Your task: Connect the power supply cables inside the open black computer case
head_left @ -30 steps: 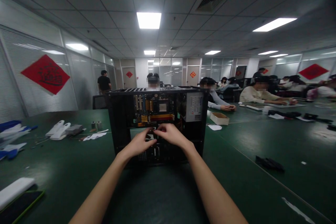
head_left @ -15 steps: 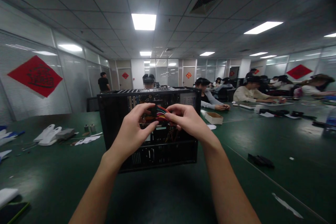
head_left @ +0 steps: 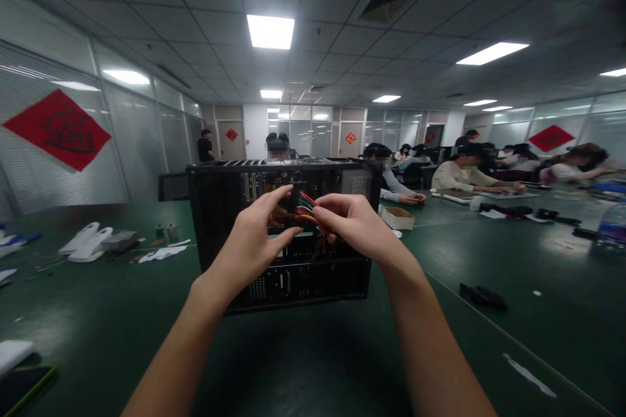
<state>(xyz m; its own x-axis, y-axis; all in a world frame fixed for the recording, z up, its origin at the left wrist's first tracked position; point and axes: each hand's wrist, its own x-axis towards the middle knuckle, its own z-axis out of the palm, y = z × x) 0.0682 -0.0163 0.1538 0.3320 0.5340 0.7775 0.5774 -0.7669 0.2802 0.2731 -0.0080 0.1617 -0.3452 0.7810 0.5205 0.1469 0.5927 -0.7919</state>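
Note:
A black computer case (head_left: 215, 221) stands on the green table, its open side facing me, with boards and slots showing inside. In front of that opening, my right hand (head_left: 349, 221) pinches a bundle of coloured cables (head_left: 306, 206), red, yellow, black and white among them. The cables' left end sticks out toward my left hand (head_left: 257, 228). That hand is open, thumb and fingers apart around the cable end, and a gap shows between its fingertips and the wires. More thin wires (head_left: 323, 249) hang inside the case below my right hand.
Left of the case lie white plastic pieces (head_left: 87, 242), a grey box (head_left: 120, 241) and paper scraps (head_left: 161, 253). To the right are a small open carton (head_left: 397, 218) and a black object (head_left: 483, 296). A phone (head_left: 24, 384) lies at near left. Several people sit around the table.
My left hand's fingers have spread and come away from the cable end. My right hand still holds the cables. The view has shifted slightly.

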